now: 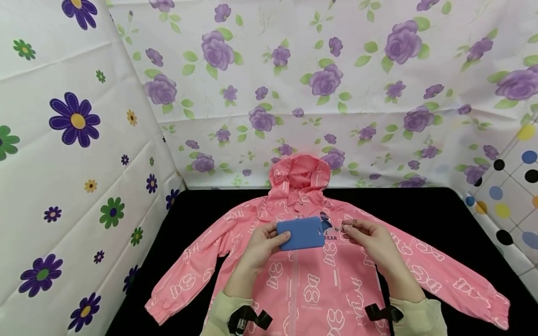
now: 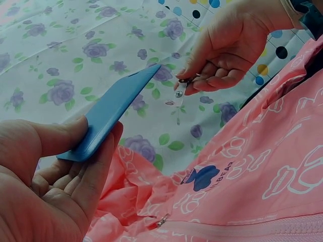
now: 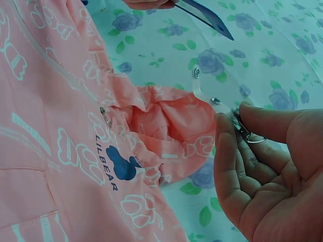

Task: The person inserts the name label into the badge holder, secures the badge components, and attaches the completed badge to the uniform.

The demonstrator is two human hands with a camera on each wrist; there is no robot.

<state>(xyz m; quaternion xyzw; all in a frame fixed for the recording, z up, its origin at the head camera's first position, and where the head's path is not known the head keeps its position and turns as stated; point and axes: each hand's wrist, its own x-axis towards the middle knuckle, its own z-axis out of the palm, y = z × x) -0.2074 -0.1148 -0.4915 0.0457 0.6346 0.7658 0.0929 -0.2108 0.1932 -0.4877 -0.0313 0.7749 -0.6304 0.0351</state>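
Pose | left hand [image 1: 261,243] gripping blue cardholder [image 1: 305,234], thumb atop | right hand [image 1: 371,239] pinching clip [image 3: 243,131]

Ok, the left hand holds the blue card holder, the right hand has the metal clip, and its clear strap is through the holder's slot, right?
Not quite: the clear strap hangs apart from the blue card holder, not through its slot, as the left wrist view shows. The left hand does hold the holder, and the right hand the metal clip.

Blue card holder [image 1: 300,234], slotted at one end, tilted in left hand [image 1: 261,243], metal clip [image 3: 242,128] pinched in right hand [image 1: 371,240], clear strap [image 3: 197,84] projecting (two snaps [image 3: 216,101] showing).
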